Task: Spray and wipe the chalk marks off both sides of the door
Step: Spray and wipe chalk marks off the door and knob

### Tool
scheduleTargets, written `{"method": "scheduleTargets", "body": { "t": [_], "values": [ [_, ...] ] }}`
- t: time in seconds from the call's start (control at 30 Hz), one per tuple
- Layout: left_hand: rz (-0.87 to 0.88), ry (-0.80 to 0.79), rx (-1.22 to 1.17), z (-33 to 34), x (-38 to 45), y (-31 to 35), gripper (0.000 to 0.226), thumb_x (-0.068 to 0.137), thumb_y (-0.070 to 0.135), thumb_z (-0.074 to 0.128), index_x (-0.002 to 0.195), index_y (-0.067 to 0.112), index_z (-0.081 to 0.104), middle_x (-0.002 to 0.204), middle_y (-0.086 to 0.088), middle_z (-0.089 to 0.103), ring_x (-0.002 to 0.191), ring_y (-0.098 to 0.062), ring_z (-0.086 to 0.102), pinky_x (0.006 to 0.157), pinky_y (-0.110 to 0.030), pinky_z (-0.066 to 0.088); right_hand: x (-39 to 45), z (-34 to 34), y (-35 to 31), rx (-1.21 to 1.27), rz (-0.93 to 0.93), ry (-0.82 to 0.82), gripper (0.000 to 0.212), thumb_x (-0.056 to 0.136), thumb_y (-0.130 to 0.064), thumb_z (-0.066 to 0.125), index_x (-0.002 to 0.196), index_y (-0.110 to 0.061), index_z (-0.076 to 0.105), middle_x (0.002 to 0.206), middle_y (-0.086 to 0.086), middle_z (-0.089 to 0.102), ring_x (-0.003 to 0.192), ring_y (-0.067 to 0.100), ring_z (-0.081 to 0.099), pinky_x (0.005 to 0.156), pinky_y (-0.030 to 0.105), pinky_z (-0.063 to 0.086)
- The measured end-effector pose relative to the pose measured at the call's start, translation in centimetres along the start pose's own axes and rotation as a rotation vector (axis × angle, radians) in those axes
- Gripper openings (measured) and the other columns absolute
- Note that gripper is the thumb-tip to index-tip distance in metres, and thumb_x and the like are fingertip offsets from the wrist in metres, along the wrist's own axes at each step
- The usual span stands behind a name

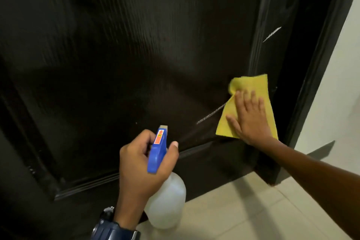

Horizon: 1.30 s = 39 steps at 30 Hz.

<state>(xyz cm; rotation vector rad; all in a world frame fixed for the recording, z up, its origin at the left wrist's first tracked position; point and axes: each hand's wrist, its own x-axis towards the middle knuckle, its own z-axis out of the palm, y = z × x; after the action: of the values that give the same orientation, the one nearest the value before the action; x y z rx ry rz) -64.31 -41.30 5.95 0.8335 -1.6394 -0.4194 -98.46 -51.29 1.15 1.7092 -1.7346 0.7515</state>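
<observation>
Now left hand (140,163) grips clear-looking spray bottle (165,200); right hand (251,119) presses flat on yellow cloth (249,87).

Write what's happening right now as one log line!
left hand: holds spray bottle | right hand: flat on cloth, pressing it to door | chalk marks: two visible

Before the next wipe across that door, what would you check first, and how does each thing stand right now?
1. Cloth under the palm: ok. The right hand presses the yellow cloth flat on the door.
2. Mark within reach: ok. A chalk streak runs out from the cloth's left edge.
3. Other marks left: not ok. A second streak sits higher, near the door's edge.
4. Sprayer ready: ok. The left hand grips the spray bottle, nozzle toward the door.
5. Surface wet enough: cannot tell.
</observation>
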Motion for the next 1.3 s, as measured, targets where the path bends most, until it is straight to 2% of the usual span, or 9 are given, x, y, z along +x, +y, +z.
{"method": "scheduleTargets", "body": {
  "t": [0.1,0.2,0.4,0.63,0.73,0.83,1.0,1.2,1.3],
  "values": [
    [-0.025,-0.008,-0.020,1.7,-0.1,-0.3,0.041,0.075,0.051,0.068,0.069,0.013,0.054,0.057,-0.001,0.052,0.047,-0.020,0.050,0.042,-0.023,0.042,0.8,0.7,-2.9,0.342,0.350,0.025,0.074,0.104,-0.051,0.025,0.158,-0.020,-0.015,0.168,0.008,-0.008,0.154,0.030,-0.015,0.125,0.048,-0.002],
    [-0.017,0.003,-0.010,2.9,0.2,0.0,0.039,0.075,0.050,0.068,0.069,0.014,0.054,0.057,0.000,0.053,0.048,-0.018,0.051,0.042,-0.020,0.042,0.2,2.4,-8.1,0.546,0.510,0.076,0.069,0.105,-0.046,0.019,0.158,-0.016,-0.013,0.168,0.013,-0.007,0.155,0.030,-0.012,0.125,0.053,0.001],
    [0.012,-0.053,0.009,4.4,0.5,0.7,0.041,0.070,0.052,0.070,0.067,0.013,0.055,0.054,0.000,0.052,0.043,-0.013,0.049,0.043,-0.016,0.040,-6.3,3.2,-16.6,0.552,0.199,-0.026,0.073,0.103,-0.050,0.023,0.156,-0.030,-0.023,0.167,0.002,-0.020,0.153,0.031,-0.021,0.123,0.059,0.002],
    [0.031,-0.073,0.005,4.1,1.6,1.2,0.038,0.074,0.045,0.068,0.074,0.007,0.060,0.054,0.001,0.052,0.043,-0.014,0.050,0.045,-0.015,0.041,8.2,-2.6,-11.4,0.609,0.568,0.360,0.070,0.103,-0.053,0.021,0.161,-0.021,-0.001,0.169,0.003,-0.009,0.154,0.029,-0.015,0.123,0.056,-0.004],
    [0.060,-0.073,0.011,3.2,2.1,1.8,0.037,0.075,0.046,0.066,0.073,0.009,0.059,0.055,-0.001,0.053,0.044,-0.018,0.051,0.043,-0.016,0.042,6.7,-0.5,-11.7,0.634,0.570,0.401,0.068,0.104,-0.054,0.022,0.161,-0.024,0.000,0.169,-0.002,-0.006,0.155,0.021,-0.013,0.124,0.048,-0.006],
    [0.063,-0.075,0.008,2.8,2.7,2.2,0.040,0.071,0.048,0.067,0.069,0.009,0.058,0.054,-0.002,0.055,0.044,-0.018,0.053,0.044,-0.016,0.044,0.2,3.7,-14.3,0.727,0.722,0.334,0.067,0.103,-0.059,0.014,0.159,-0.029,-0.006,0.167,-0.007,-0.009,0.154,0.014,-0.015,0.124,0.054,0.004],
    [0.068,-0.138,-0.068,4.9,4.8,4.1,0.041,0.056,0.053,0.072,0.065,0.014,0.064,0.053,-0.009,0.059,0.043,-0.019,0.057,0.045,-0.021,0.047,-3.1,4.2,-11.9,0.626,0.579,0.073,0.070,0.098,-0.064,-0.002,0.153,-0.030,-0.028,0.165,-0.006,-0.023,0.152,0.015,-0.023,0.124,0.052,0.005],
    [0.218,-0.199,-0.069,9.6,11.2,7.1,0.042,0.070,0.047,0.073,0.059,0.013,0.050,0.051,-0.006,0.050,0.043,-0.017,0.046,0.041,-0.030,0.039,18.9,-10.4,-1.8,0.475,0.388,0.404,0.070,0.100,-0.052,0.016,0.161,-0.021,0.006,0.169,0.001,-0.004,0.154,0.033,-0.012,0.121,0.062,-0.001],
    [0.317,-0.134,-0.072,12.0,15.0,8.9,0.038,0.073,0.034,0.076,0.058,0.015,0.047,0.049,0.003,0.044,0.044,-0.005,0.040,0.044,-0.019,0.033,25.2,-14.7,0.9,0.402,0.280,0.483,0.068,0.101,-0.051,0.021,0.162,-0.021,0.009,0.170,0.001,0.001,0.155,0.033,-0.006,0.120,0.059,-0.001]
  ]
}}
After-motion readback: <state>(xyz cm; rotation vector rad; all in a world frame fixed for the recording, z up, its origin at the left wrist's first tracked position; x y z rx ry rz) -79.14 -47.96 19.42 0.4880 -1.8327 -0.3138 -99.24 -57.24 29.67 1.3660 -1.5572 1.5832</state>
